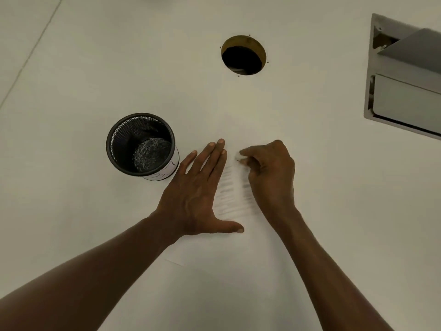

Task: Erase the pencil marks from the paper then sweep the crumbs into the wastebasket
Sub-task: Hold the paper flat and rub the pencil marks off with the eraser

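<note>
pale off-white tabletop (310, 211) filling nearly the whole view, with a round cable hole (243, 55) near the top centre and a grey recessed hatch (405, 91) at the upper right edge. white paper (235, 194) lying flat on the tabletop, barely distinct from it, carrying blurred rows of grey pencil marks (230, 189) between the two hands. black mesh wastebasket (140, 144) standing upright just left of the paper, well apart from the hole, holding a tangle of grey shreds at the bottom. left hand (200, 189) pressed flat on the paper, fingers straight and spread wide, thumb stretched out toward the right, holding nothing. right hand (269, 173) curled narrow just right of the marks, fingertips pinched on a small pale eraser (238, 156), blurred, touching the paper at the top of the marks.
</note>
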### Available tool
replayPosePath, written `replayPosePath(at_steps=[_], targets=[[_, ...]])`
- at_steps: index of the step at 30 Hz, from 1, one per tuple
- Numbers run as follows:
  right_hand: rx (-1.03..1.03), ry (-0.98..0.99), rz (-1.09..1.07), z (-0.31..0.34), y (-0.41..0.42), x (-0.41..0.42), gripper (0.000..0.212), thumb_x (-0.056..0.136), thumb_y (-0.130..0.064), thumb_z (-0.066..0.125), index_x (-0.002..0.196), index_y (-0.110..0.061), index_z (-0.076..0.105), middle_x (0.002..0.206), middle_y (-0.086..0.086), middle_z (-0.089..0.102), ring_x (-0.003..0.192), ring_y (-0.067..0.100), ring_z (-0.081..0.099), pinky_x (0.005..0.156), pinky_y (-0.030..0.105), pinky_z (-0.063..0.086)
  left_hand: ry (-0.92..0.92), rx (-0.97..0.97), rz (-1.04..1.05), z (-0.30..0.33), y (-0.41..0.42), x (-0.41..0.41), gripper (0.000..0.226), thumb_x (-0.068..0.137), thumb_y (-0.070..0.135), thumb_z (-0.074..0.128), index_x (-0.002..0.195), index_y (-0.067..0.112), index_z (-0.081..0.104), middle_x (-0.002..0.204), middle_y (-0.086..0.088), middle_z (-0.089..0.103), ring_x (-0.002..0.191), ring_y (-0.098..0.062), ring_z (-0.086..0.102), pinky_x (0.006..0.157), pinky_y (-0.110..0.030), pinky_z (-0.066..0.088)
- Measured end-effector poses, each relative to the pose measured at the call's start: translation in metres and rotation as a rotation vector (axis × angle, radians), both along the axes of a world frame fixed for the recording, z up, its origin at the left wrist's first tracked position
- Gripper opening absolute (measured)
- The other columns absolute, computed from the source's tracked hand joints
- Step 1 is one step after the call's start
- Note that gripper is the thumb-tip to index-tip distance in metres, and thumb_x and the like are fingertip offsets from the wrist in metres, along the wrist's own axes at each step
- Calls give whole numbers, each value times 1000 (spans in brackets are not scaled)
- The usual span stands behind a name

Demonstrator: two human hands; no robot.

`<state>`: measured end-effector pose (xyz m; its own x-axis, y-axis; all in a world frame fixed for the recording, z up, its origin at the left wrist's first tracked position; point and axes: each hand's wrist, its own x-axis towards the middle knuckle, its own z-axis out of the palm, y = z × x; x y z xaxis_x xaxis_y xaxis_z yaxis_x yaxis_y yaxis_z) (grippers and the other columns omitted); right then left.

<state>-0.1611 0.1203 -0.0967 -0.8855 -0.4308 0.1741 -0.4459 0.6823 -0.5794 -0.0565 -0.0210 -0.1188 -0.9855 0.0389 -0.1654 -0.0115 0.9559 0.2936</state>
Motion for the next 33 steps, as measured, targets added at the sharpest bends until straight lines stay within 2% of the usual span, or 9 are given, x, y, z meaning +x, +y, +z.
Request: replayPosePath(at_steps=[4,7,11,14,19,24,26,29,33], targets=[[56,10,6,4,34,45,33,67,16,67,86,-10,75,84,-2,70,81,13,55,71,9,36,-2,-3,4,-2,-1,1,146,61,105,35,161,2,10,171,-10,-5,159,-22,-4,127,-49,11],[56,14,0,0,13,17,31,70,14,67,86,-11,75,81,-3,71,80,12,54,68,11,35,7,-4,-5,-1,-1,0,145,62,105,34,161,2,9,172,-10,-5,159,-22,-3,127,-50,12],[71,2,19,-1,6,10,29,72,12,67,87,-12,75,80,-2,71,79,10,52,68,7,33,-12,3,0,-1,0,-1,146,61,106,34,161,3,8,171,-8,-8,158,-20,-7,127,-48,10],[43,-4,20,3,28,45,33,66,17,68,85,-10,75,81,-2,71,78,12,54,66,13,38,-14,-2,5,-2,0,0,146,61,106,33,162,3,8,171,-9,-8,158,-21,-6,127,-48,10],[24,32,-14,1,-8,-4,28,71,11,65,87,-10,75,79,-2,71,79,16,56,64,27,46,2,-3,5,-1,0,0,146,61,106,34,162,4,7,172,-8,-7,158,-20,-7,128,-47,7],[55,19,18,6,23,49,23,72,6,65,84,-11,75,81,-1,71,77,17,57,63,23,43,3,-3,13,-1,1,1,145,61,105,35,161,2,11,172,-9,-5,159,-22,-3,127,-49,12],[85,16,0,3,6,27,23,73,5,69,87,-13,76,80,-1,71,78,16,56,62,23,40,9,-8,4,-1,1,1,145,61,105,35,161,3,10,172,-9,-5,159,-21,-3,127,-48,10],[38,30,-13,0,-13,3,24,75,5,67,89,-12,76,80,-2,72,81,15,56,63,29,47,22,10,25,-2,1,1,143,63,104,37,162,4,9,172,-8,-5,158,-20,-5,127,-46,7],[64,6,25,7,17,57,27,69,8,69,86,-13,75,81,-2,70,77,15,54,62,23,43,40,14,32,-3,2,1,136,68,100,35,161,2,15,172,-10,1,159,-22,2,126,-49,15]])
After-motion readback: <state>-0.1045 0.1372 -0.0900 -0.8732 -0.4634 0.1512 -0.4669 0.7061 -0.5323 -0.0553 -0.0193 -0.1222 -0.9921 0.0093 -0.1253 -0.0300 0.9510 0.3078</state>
